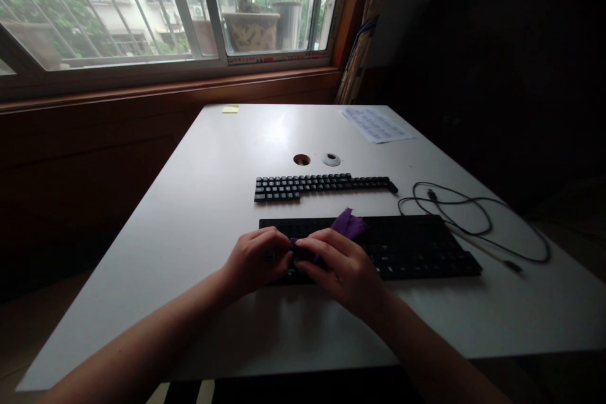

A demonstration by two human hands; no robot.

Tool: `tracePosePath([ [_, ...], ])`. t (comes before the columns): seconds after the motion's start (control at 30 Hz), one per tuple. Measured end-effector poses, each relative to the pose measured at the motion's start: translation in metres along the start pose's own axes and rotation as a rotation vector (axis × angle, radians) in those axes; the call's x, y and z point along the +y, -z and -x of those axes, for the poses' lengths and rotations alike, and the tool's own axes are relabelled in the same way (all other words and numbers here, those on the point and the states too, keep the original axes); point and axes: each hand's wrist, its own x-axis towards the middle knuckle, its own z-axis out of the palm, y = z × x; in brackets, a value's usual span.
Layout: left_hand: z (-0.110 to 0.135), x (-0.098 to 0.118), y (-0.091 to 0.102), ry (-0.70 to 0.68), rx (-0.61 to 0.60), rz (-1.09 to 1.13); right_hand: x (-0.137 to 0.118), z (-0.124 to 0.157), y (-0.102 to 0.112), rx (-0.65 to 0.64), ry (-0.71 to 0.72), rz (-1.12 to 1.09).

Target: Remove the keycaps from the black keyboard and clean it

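Observation:
Both hands meet over the left half of a black keyboard [421,246] whose key bed shows bare sockets in part. My right hand [345,268] grips a purple cloth [349,225], which sticks up behind its fingers. Opposite it, my left hand [253,260] is closed in a pinch at the cloth's edge; whatever small thing sits between those fingertips is hidden. Behind the keyboard, loose black keycaps [312,185] lie in neat rows on the white table [189,202].
A black cable [492,227] lies in loops at the right, with a plug [514,267] near it. Further back are a round hole [302,160], a grey ring cover [331,159], printed paper [379,125] and a yellow sticky note [230,109]. A barred window is beyond.

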Motion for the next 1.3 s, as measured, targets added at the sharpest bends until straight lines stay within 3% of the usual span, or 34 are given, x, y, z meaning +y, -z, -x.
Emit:
tracePosePath([
  [0.37,0.002,0.004,-0.001,0.041,0.005,0.005,0.001,0.002,-0.005,0.077,0.051,0.029],
  [0.8,0.000,0.004,0.000,-0.036,0.067,0.001,0.002,0.004,0.002,0.082,0.115,0.062],
  [1.07,-0.001,0.004,0.002,-0.066,0.064,0.008,0.001,0.004,0.005,0.159,0.046,-0.002],
  [1.3,-0.001,0.005,0.000,-0.072,0.055,0.020,0.001,0.002,-0.003,0.079,0.061,-0.035],
])
